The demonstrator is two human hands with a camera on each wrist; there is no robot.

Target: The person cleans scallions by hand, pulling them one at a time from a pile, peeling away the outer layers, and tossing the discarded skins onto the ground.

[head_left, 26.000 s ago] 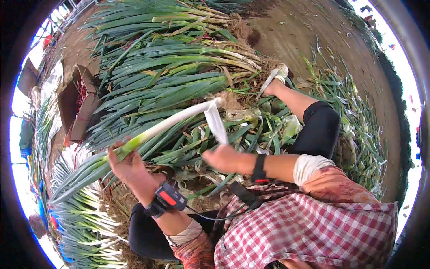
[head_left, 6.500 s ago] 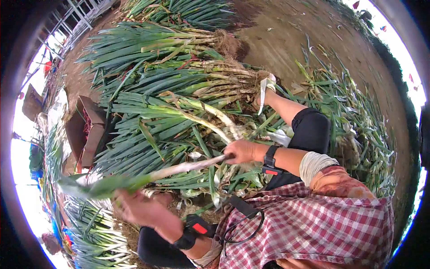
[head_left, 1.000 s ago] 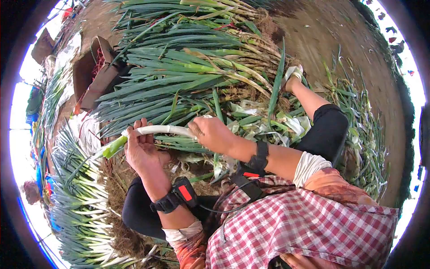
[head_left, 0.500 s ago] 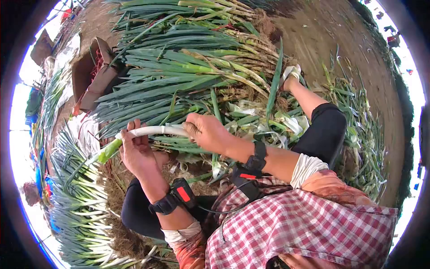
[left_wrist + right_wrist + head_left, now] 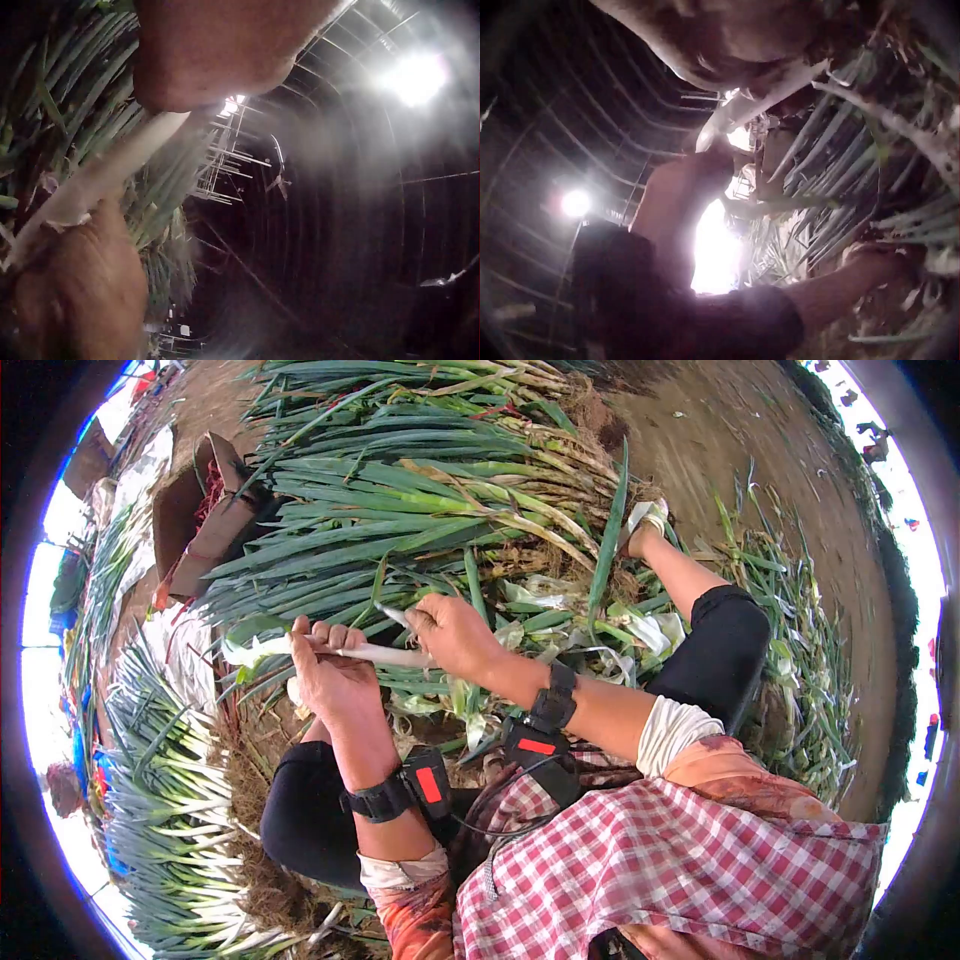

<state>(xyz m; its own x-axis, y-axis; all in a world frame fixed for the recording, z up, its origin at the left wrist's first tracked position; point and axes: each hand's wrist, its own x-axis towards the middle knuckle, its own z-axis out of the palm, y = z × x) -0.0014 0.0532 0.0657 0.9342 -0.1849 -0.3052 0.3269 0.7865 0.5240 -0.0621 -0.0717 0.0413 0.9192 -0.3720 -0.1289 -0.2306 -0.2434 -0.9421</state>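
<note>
In the head view my left hand (image 5: pixel 338 675) grips the white shaft of a green onion (image 5: pixel 385 654), which runs across in front of me. Its leafy end, pale and green, sticks out left past that hand. My right hand (image 5: pixel 458 638) holds the shaft's other end, fingers curled over it. A thin pale strip (image 5: pixel 392 614) juts up and left from the right fingers. The right wrist view also shows the shaft (image 5: pixel 769 97) between both hands, with a pale strip (image 5: pixel 889 120) beside it. The onion's root end is hidden by the right hand.
Rows of unpeeled green onions (image 5: pixel 400 500) lie ahead. White-stemmed ones (image 5: pixel 180 810) are stacked at left, near a cardboard box (image 5: pixel 215 525). Peelings (image 5: pixel 640 640) cover the ground around the bent legs, with more leafy waste (image 5: pixel 800 660) at right.
The left hand has turned and shifted slightly right along the onion, its leafy end now higher. A pale strip now stands out from the right hand, which has come up slightly.
</note>
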